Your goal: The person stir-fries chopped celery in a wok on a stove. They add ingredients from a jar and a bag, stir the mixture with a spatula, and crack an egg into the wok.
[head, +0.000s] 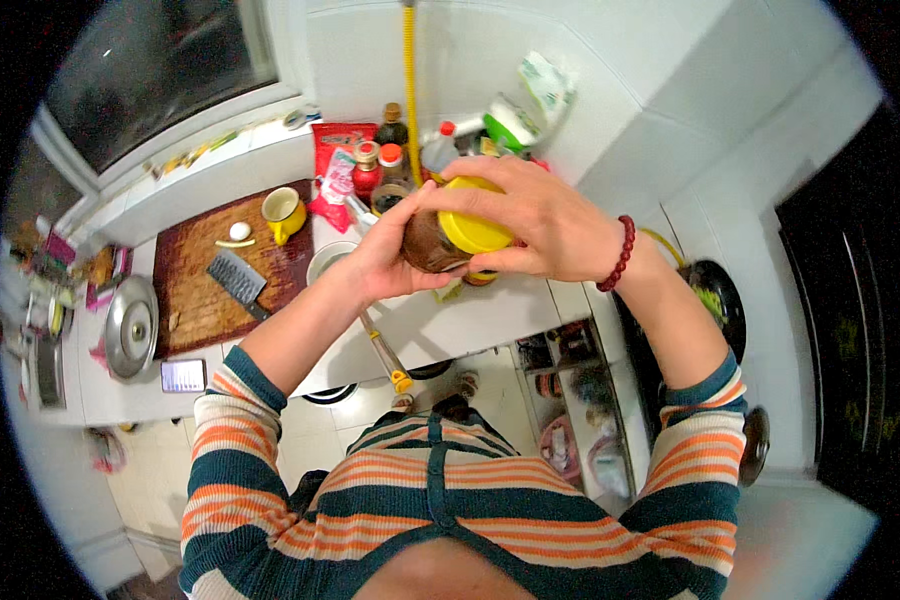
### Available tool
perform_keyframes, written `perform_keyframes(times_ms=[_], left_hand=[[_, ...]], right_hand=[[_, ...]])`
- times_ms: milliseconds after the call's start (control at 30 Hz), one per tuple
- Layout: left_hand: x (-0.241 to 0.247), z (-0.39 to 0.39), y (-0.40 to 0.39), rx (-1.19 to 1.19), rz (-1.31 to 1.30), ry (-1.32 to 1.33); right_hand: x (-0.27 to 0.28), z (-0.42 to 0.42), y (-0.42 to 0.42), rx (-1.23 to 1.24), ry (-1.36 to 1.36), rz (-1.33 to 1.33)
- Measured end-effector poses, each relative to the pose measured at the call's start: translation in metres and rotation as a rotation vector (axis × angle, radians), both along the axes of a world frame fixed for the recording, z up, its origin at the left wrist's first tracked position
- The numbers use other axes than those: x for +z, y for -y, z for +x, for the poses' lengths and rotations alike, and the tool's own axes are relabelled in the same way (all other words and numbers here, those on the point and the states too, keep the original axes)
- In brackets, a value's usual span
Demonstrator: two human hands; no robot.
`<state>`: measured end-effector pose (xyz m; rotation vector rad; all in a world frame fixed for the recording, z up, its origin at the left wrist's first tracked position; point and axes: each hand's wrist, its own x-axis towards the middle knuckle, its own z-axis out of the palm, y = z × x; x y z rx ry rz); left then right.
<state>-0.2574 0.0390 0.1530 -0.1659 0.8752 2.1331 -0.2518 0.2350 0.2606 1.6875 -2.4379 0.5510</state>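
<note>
Above the counter I hold a jar of brown contents [427, 244], tilted, with its yellow lid [480, 217] toward the right. My left hand [401, 259] wraps the jar's body from the left and below. Around the lid lie the fingers of my right hand [544, 214], a dark red bead bracelet on that wrist. Whether the lid is loose on the jar cannot be seen. Partly behind my left hand stands a pale bowl [328, 256]. A yellow-tipped handle [385, 352] sticks out past the counter's front edge.
At left, a cutting board [187, 247] bears a cleaver [236, 277], a yellow mug [285, 214] and a white egg-like item [239, 231]. Nearby are a metal lid [133, 328] and a phone [183, 376]. Bottles [366, 169] crowd the back corner. A black pan [724, 307] sits at right.
</note>
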Motion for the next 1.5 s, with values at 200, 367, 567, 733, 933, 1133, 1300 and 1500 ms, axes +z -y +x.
perform_keyframes(times_ms=[200,367,567,733,933,1133,1300,1500], left_hand=[[-0.013,-0.009,-0.013,-0.357,-0.079,-0.048],[-0.002,0.015,-0.035,-0.364,-0.276,-0.258],[-0.021,-0.008,-0.061,-0.311,-0.212,-0.081],[-0.036,-0.018,-0.041,-0.453,-0.300,-0.069],[-0.039,-0.008,-0.028,-0.271,-0.112,-0.182],[-0.019,-0.004,-0.029,-0.145,-0.087,-0.196],[-0.016,0.001,-0.028,-0.090,-0.136,-0.106],[-0.040,0.006,-0.033,-0.020,-0.254,-0.023]], right_hand=[[-0.012,0.040,-0.020,0.097,-0.089,-0.043],[-0.011,0.075,-0.041,-0.117,-0.073,-0.105],[-0.044,0.075,-0.060,-0.602,0.063,-0.087],[-0.039,0.062,-0.093,-0.246,-0.093,-0.148],[-0.218,0.070,-0.129,-0.857,0.426,-0.080],[-0.357,0.028,-0.095,-1.186,0.476,0.029],[-0.378,0.026,-0.093,-1.168,0.402,0.014],[-0.160,0.061,-0.069,-0.627,0.418,-0.951]])
